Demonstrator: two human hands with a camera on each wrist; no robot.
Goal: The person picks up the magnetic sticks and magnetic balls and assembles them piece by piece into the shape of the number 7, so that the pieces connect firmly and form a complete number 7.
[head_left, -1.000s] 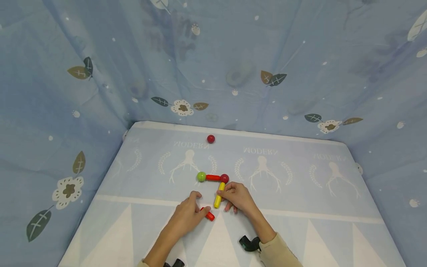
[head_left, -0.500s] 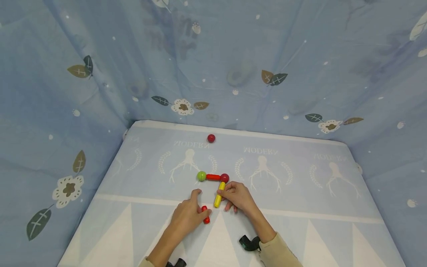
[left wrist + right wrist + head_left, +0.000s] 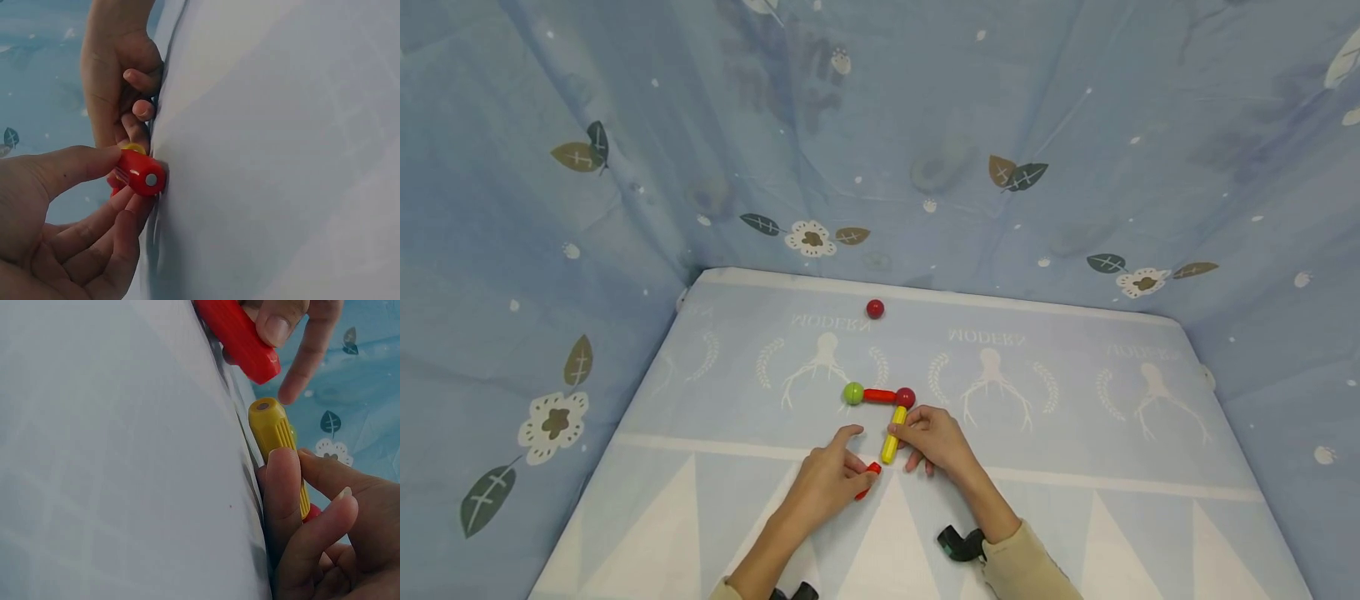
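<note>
My left hand (image 3: 823, 483) pinches a short red magnetic rod (image 3: 139, 172) between thumb and fingers; a silvery disc shows in its near end. With my right hand (image 3: 937, 439) I grip a yellow magnetic rod (image 3: 278, 434) by its side. The yellow rod's far end meets a dark red ball (image 3: 906, 397). From that ball another red rod (image 3: 880, 396) runs left to a green ball (image 3: 853, 393). In the right wrist view, the held red rod (image 3: 240, 340) is close to the yellow rod's free end, with a gap between them.
A loose red ball (image 3: 875, 309) lies near the table's back edge. The patterned tabletop (image 3: 1045, 450) meets blue printed cloth (image 3: 880, 150) at the back and sides. Black wrist camera gear (image 3: 961, 544) sits by the right wrist.
My left hand has turned the red rod, so its upper end now leans right toward the yellow rod. The right hand stays on the yellow rod, and the joined pieces look unmoved.
</note>
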